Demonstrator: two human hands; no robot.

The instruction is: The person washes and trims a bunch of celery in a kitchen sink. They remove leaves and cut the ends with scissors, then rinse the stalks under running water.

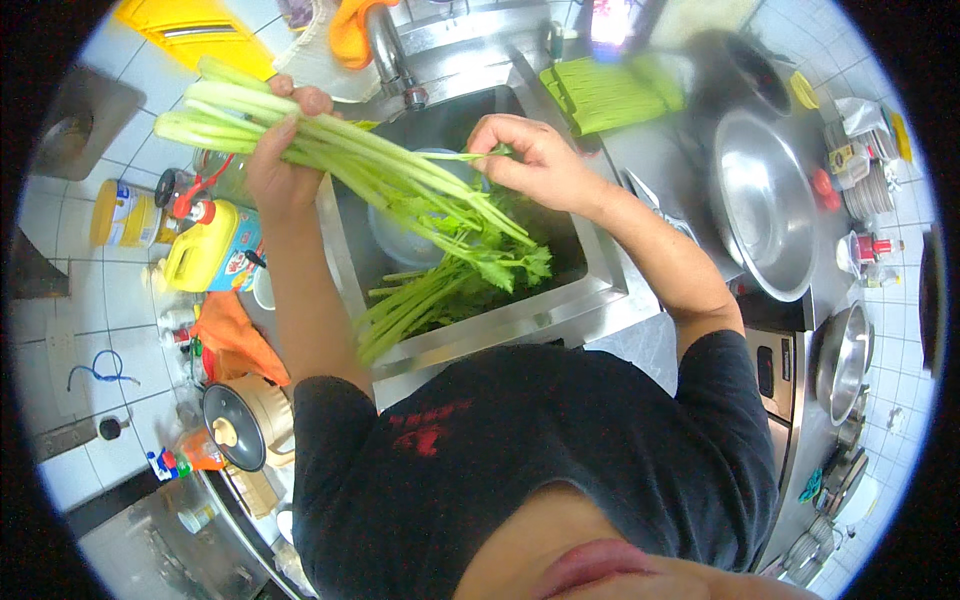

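Note:
My left hand (289,142) is shut around the pale stalk ends of a celery bunch (405,169), up at the sink's left side. The bunch slants down to the right, its leaves over the stainless steel sink (600,289). Between the thumb and fingers of my right hand (532,161) is a thin green stem from the bunch, with a bit of leaf at the fingers. Below, more celery (420,300) lies in the sink, some stalks across its front left rim. A pale round basin (386,240) in the sink is partly hidden by the bunch.
A metal faucet (388,56) overhangs the sink. Right of it lie a green folded mat or cloth (604,94), metal utensils (649,195) and a large steel bowl (765,210). At left stand a yellow jug (202,251), an orange cloth (236,337) and a lidded electric pot (244,424).

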